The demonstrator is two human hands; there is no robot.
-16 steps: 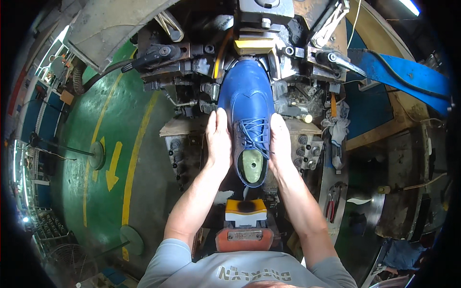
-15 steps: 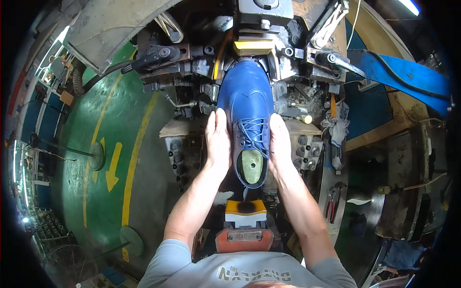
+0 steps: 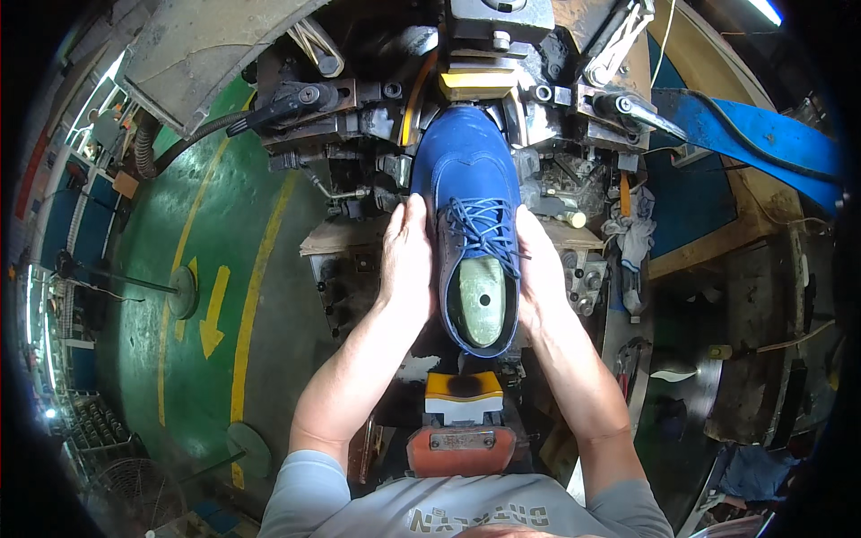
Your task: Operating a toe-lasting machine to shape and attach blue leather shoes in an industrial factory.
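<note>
A blue lace-up shoe (image 3: 468, 161) lies toe away from me, between the clamps of a machine. A green shoe last (image 3: 482, 314) fills its heel opening, with a dark hole in its top. Along the shoe's left side presses my left hand (image 3: 408, 255), fingers pointing forward. My right hand (image 3: 540, 269) grips the opposite side, its fingers partly hidden by the shoe, so the shoe is held between both palms. Just beyond the toe sits a yellow pad (image 3: 477, 82). Below the heel is a yellow-topped support block (image 3: 464, 387) with a dark patch.
Metal clamp levers flank the toe, one at left (image 3: 309, 96) and one at right (image 3: 647, 118). A blue machine arm (image 3: 762, 143) reaches in at right. A grey rag (image 3: 633, 229) hangs beside the machine. At left, the green floor (image 3: 148, 314) has yellow markings.
The heel end of the shoe has swung slightly to the right and its upper is turned a little. Both hands have moved with it, still holding its sides.
</note>
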